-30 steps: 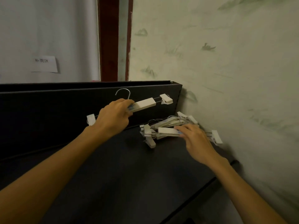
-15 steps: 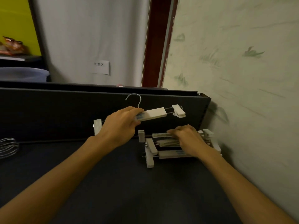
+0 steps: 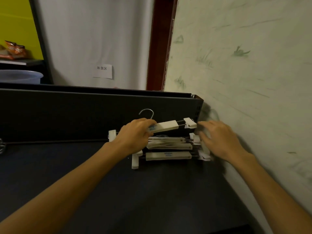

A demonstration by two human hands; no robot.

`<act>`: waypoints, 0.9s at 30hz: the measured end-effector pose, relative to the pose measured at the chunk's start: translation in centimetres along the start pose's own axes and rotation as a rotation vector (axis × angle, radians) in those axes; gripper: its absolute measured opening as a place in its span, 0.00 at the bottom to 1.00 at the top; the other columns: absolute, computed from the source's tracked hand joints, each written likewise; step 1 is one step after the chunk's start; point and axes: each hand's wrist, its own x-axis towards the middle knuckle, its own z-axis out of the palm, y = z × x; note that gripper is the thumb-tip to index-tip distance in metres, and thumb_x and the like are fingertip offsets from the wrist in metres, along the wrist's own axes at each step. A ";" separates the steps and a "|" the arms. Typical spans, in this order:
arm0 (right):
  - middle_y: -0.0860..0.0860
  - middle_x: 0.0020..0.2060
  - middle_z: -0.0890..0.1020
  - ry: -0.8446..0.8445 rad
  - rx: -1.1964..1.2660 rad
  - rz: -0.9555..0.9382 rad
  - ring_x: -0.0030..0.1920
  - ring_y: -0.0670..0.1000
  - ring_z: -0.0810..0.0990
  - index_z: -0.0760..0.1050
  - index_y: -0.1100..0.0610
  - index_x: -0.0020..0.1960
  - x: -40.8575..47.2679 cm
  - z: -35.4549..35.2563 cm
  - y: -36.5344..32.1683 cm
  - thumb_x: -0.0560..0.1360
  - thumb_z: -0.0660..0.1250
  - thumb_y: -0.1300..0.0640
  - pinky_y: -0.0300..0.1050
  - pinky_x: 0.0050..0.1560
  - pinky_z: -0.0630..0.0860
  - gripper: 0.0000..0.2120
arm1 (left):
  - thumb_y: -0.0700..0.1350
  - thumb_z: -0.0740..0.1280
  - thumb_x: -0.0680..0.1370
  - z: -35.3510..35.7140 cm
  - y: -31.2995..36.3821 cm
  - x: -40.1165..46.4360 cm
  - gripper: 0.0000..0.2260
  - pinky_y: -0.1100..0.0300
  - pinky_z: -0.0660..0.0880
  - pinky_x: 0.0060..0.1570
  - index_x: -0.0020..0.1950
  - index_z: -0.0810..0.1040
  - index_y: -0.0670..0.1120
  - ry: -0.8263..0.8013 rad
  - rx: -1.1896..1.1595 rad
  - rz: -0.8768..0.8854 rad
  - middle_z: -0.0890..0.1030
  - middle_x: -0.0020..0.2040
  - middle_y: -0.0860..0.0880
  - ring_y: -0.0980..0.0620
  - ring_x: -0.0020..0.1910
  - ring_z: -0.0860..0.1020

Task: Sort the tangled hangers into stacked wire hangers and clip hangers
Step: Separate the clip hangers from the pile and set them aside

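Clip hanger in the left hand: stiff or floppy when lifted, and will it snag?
Likely stiff: the clip hanger stays straight though the left hand grips it only near the middle. Probably light, held one-handed. Its hook and end clips could snag the pile below.

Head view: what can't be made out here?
- Right hand: motion-blurred, so contact with the clip hanger pile is unclear.
- Held clip hanger: the left hand covers its middle.
- Wire hangers: cut off by the left frame edge.
- Pile count: overlapping, unclear.
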 end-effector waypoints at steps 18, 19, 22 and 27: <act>0.54 0.55 0.79 0.087 0.189 -0.091 0.55 0.53 0.77 0.73 0.54 0.64 -0.9 -0.3 -0.5 0.76 0.65 0.54 0.46 0.55 0.70 0.17 | 0.53 0.59 0.79 3.0 2.1 3.1 0.14 0.49 0.65 0.59 0.63 0.72 0.51 -0.273 0.356 0.010 0.76 0.56 0.48 0.49 0.54 0.73; 0.54 0.55 0.79 0.087 0.189 -0.096 0.55 0.54 0.77 0.73 0.55 0.64 -0.7 -0.2 -0.9 0.76 0.65 0.54 0.46 0.55 0.70 0.17 | 0.54 0.58 0.79 2.7 1.9 2.7 0.14 0.49 0.66 0.59 0.63 0.72 0.51 -0.255 0.358 0.001 0.76 0.56 0.48 0.49 0.54 0.74; 0.53 0.55 0.79 0.091 0.196 -0.116 0.56 0.54 0.76 0.72 0.55 0.64 0.0 0.1 -2.6 0.76 0.64 0.51 0.50 0.55 0.74 0.18 | 0.59 0.57 0.79 1.6 0.5 1.3 0.19 0.50 0.68 0.58 0.66 0.69 0.52 -0.172 0.361 -0.033 0.76 0.58 0.49 0.50 0.56 0.74; 0.52 0.56 0.78 0.077 0.150 -0.210 0.57 0.53 0.75 0.70 0.53 0.66 1.6 1.0 -7.5 0.76 0.63 0.46 0.51 0.58 0.72 0.21 | 0.65 0.53 0.77 -1.4 -2.9 -3.3 0.25 0.53 0.68 0.58 0.68 0.67 0.53 -0.040 0.349 -0.122 0.76 0.61 0.51 0.51 0.58 0.74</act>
